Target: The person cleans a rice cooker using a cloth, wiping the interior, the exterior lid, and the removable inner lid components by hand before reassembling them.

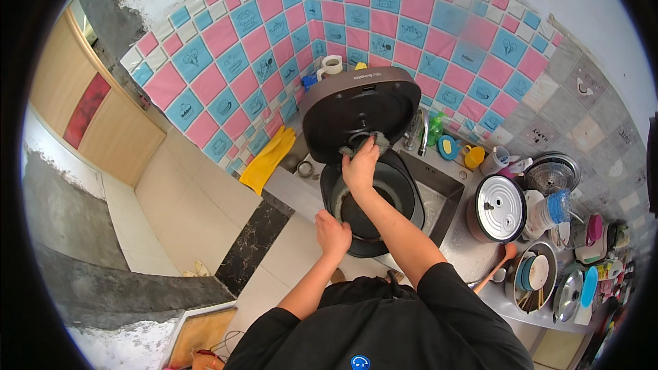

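A dark rice cooker (413, 170) sits at the left part of a steel sink, its lid (354, 113) raised and tilted back. The lid's black inner side faces me, and its outer edge bears the name Joyoung. My right hand (361, 164) grips a grey-green cloth (381, 143), pressing it to the lower part of the lid's inner side, near the hinge. Below that arm the cooker's cavity is open, with a dark round bottom. My left hand (333, 235) holds the cooker's left front side; its fingertips are partly hidden.
Yellow rubber gloves (270, 156) hang over the left edge of the counter. Behind the cooker stand a faucet (422, 131) and a green bottle (435, 128). On the right counter are an inner lid on a pot (498, 205), a wooden spoon (496, 270) and a steel basin of bowls (550, 282).
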`<state>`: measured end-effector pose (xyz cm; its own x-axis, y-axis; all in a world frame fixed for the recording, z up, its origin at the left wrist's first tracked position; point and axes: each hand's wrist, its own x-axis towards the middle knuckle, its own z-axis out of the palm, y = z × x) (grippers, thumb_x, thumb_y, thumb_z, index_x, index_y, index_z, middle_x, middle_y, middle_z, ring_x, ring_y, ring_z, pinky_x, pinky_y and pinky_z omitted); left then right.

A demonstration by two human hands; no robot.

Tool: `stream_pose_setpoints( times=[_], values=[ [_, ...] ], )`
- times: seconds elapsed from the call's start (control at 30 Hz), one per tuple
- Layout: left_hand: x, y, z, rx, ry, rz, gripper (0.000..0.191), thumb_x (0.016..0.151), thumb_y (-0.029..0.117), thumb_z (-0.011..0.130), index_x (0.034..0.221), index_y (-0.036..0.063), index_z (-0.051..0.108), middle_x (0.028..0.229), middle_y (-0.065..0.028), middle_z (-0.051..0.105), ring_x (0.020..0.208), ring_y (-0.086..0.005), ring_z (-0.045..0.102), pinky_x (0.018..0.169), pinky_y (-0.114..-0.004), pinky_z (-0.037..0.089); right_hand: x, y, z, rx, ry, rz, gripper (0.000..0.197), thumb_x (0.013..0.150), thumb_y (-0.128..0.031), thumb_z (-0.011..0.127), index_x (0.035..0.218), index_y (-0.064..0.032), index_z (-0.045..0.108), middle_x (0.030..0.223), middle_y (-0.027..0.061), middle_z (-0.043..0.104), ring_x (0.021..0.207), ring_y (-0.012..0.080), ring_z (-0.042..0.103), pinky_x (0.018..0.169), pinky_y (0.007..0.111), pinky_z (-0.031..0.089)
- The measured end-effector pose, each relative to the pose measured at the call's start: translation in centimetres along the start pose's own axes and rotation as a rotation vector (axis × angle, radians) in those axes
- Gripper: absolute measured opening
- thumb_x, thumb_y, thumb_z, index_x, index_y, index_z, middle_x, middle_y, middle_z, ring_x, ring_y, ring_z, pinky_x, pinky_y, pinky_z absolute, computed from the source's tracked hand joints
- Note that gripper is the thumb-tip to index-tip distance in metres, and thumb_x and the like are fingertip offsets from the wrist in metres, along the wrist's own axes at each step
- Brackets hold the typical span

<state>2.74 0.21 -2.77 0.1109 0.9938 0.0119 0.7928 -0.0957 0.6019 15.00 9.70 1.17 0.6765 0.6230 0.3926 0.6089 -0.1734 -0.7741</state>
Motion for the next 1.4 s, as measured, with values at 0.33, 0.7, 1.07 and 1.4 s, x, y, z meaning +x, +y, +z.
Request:
stream_pose_setpoints(
  times=[0.33, 0.7, 1.07, 1.4],
  values=[
    [-0.4, 0.3, -0.3, -0.021, -0.012, -0.038, 0.042, 0.072, 0.009, 0.064, 0.1, -0.0037, 0.035, 0.102, -0.0226, 0.045, 0.101, -0.0427, 0.047, 0.081, -0.049, 0.043, 0.4, -3.6, -2.4, 0.311, -0.031, -0.545, 0.043, 0.074, 0.003, 0.062, 0.116, -0.005, 0.055, 0.116, 0.0134, 0.054, 0.108, 0.0334, 0.052, 0.091, 0.039, 0.043],
    [-0.2, 0.8, -0.8, -0.042, -0.033, -0.101, 0.041, 0.073, 0.011, 0.064, 0.101, -0.0019, 0.037, 0.106, -0.0211, 0.047, 0.103, -0.04, 0.048, 0.082, -0.048, 0.044, 3.5, 7.9, -6.5, -0.428, -0.172, -0.835, 0.027, 0.071, -0.012, 0.059, 0.097, -0.0066, 0.06, 0.096, 0.0088, 0.053, 0.094, 0.0275, 0.052, 0.076, 0.038, 0.045],
    [-0.8, 0.2, 0.4, -0.094, -0.063, 0.01, 0.042, 0.072, 0.009, 0.062, 0.102, -0.0031, 0.035, 0.104, -0.0238, 0.047, 0.098, -0.0443, 0.049, 0.078, -0.05, 0.044, -2.4, 5.9, -3.6, -0.553, -0.118, -0.259, 0.025, 0.069, -0.019, 0.068, 0.088, -0.0046, 0.058, 0.1, 0.0113, 0.053, 0.106, 0.0301, 0.047, 0.09, 0.05, 0.036],
    [-0.3, 0.7, -0.4, -0.073, -0.091, -0.011, 0.042, 0.071, 0.008, 0.066, 0.097, -0.0026, 0.035, 0.102, -0.024, 0.046, 0.098, -0.0421, 0.049, 0.078, -0.048, 0.045, -5.3, 1.4, 0.4, -0.407, -0.373, -0.465, 0.035, 0.074, -0.019, 0.065, 0.105, -0.0043, 0.061, 0.107, 0.0102, 0.055, 0.111, 0.0286, 0.049, 0.099, 0.058, 0.031]
  ],
)
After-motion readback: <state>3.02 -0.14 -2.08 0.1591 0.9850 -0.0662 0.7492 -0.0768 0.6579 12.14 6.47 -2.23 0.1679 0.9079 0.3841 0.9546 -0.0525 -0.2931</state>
